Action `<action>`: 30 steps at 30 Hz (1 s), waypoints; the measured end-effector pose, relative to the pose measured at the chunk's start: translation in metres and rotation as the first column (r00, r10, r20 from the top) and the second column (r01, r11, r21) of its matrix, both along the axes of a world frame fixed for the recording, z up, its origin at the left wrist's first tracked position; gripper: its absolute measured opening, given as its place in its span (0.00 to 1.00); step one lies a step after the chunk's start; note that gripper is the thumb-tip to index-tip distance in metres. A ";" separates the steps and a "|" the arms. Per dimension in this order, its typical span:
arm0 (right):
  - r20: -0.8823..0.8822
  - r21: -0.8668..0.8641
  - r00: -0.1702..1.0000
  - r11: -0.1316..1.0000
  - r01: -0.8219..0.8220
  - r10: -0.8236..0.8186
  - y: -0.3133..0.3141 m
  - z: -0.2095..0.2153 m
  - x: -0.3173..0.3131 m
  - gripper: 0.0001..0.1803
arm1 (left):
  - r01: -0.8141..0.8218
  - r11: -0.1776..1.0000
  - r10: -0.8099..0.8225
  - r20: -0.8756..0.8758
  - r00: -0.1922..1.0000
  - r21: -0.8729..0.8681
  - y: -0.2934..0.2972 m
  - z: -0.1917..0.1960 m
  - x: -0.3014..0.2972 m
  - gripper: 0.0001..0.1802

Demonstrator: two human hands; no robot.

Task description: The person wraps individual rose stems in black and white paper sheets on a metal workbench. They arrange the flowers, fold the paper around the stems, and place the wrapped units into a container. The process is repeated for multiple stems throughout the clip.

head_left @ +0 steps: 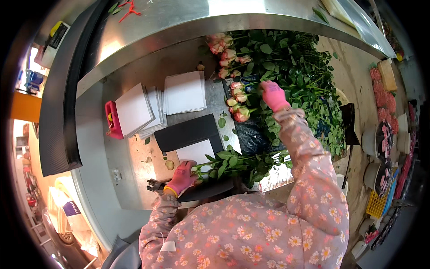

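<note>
My left hand (pixel 181 176), in a pink glove with a yellow cuff, is closed at the left end of some leafy rose stems (pixel 228 165) along the near side of the table. The flower heads of these stems are not visible. My right hand (pixel 274 95), also in a pink glove, reaches into a large pile of roses (pixel 291 67). Its fingers are curled among the stems, just right of several pink-and-cream rose heads (pixel 238 94); the fingertips are partly hidden. Green leaves and stems spread from the pile to the right.
Stacks of white sheets (pixel 184 92) lie left of the roses, beside a pink holder (pixel 113 120). A black sheet (pixel 188 133) and a white sheet (pixel 197 151) lie before me. A metal shelf (pixel 179 33) crosses the far side. Buckets (pixel 371 175) stand at the right.
</note>
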State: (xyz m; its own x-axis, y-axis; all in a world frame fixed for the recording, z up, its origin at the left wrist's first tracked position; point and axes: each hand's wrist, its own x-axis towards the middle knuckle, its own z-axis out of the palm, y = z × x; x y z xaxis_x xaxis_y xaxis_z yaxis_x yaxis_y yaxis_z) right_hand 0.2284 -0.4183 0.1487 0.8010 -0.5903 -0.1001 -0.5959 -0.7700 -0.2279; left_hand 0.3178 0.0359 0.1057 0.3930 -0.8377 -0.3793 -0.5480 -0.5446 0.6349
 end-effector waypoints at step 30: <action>0.060 0.285 0.709 0.669 -0.687 0.703 0.250 0.052 0.002 0.13 | -0.248 0.950 0.231 -0.108 0.967 -0.190 0.009 -0.055 0.004 0.19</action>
